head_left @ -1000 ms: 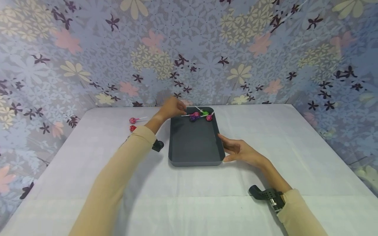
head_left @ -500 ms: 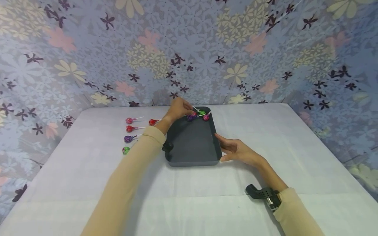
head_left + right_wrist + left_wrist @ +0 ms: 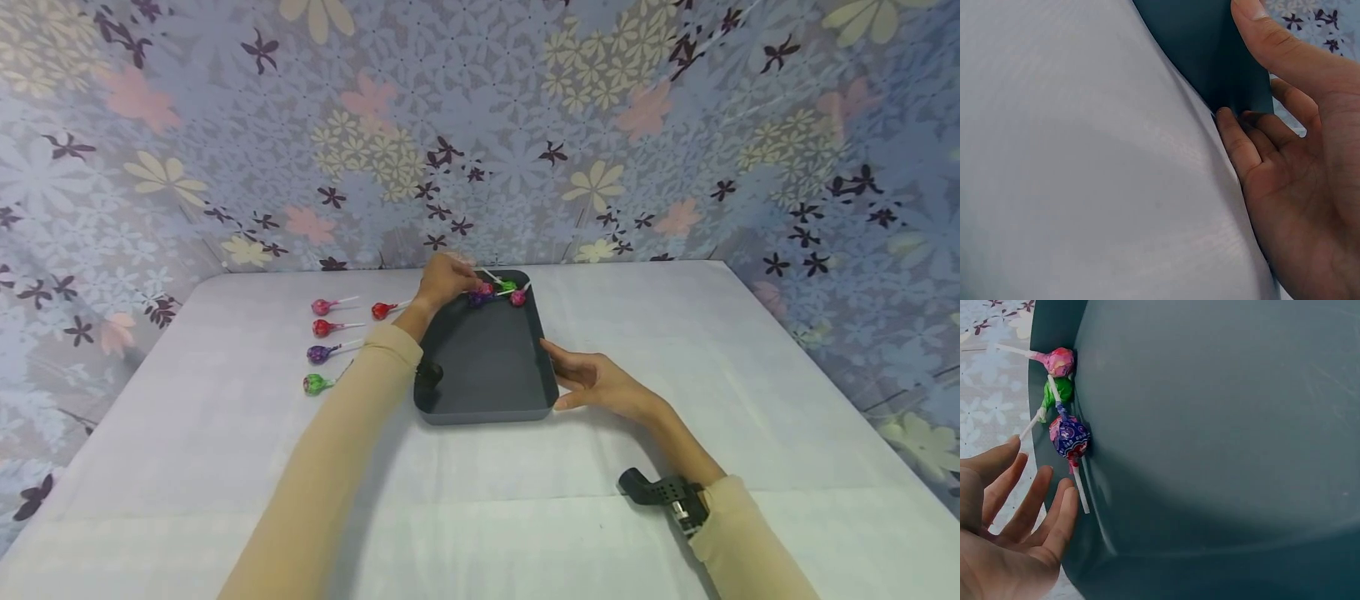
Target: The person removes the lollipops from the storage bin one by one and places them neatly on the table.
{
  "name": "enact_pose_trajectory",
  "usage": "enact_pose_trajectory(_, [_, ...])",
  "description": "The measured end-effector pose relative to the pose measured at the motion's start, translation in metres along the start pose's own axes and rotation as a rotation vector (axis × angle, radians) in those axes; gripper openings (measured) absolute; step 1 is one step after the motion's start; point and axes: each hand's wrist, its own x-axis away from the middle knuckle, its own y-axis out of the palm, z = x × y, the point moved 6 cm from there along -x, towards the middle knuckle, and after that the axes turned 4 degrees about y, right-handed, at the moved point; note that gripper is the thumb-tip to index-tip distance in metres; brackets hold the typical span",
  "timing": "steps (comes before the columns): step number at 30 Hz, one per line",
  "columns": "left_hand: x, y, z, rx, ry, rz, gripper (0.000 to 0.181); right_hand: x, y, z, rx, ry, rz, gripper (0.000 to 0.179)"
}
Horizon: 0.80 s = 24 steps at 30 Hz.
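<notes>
My left hand [image 3: 447,279] is over the far left corner of the dark grey tray [image 3: 487,358]. In the left wrist view its fingers are parted and loosely bent beside several wrapped lollipops lying along the tray's far wall. A purple lollipop [image 3: 1070,435] lies closest to the fingers, with a green lollipop [image 3: 1058,392] and a pink lollipop [image 3: 1059,361] beyond it. The green one's stick end is right at the thumb tip. My right hand [image 3: 607,385] rests against the tray's right side near the front corner, fingertips touching the outer wall [image 3: 1244,75].
Left of the tray, on the white cloth [image 3: 495,517], lie a pink lollipop [image 3: 321,307], a red lollipop [image 3: 321,328], a purple lollipop [image 3: 318,354] and a green lollipop [image 3: 313,384]. Another red lollipop [image 3: 381,311] sits nearer the tray. A flowered backdrop [image 3: 480,133] stands behind.
My left hand has moved right, further over the tray's far end toward the lollipops, uncovering more lollipops on the cloth. The right hand stays at the tray's side.
</notes>
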Motion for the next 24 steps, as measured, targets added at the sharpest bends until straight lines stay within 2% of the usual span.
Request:
enact_pose_trajectory(2, [0.0, 0.0, -0.004, -0.014, -0.03, 0.003, 0.02, 0.0, 0.0, 0.0, -0.002, 0.004, 0.002, 0.091])
enact_pose_trajectory(5, [0.0, 0.005, -0.009, 0.025, -0.071, -0.011, 0.02, -0.001, 0.0, 0.0, 0.002, 0.01, 0.006, 0.092])
enact_pose_trajectory(10, [0.0, 0.013, -0.016, 0.043, -0.108, -0.037, 0.021, -0.001, 0.0, 0.001, 0.0, 0.018, 0.012, 0.093])
enact_pose_trajectory(18, [0.002, 0.017, -0.016, 0.065, -0.114, -0.038, 0.026, -0.002, 0.0, 0.0, 0.002, 0.022, 0.013, 0.093])
enact_pose_trajectory(24, [0.003, 0.02, -0.016, 0.009, -0.11, -0.037, 0.03, -0.001, 0.0, 0.001, -0.002, 0.015, 0.01, 0.092])
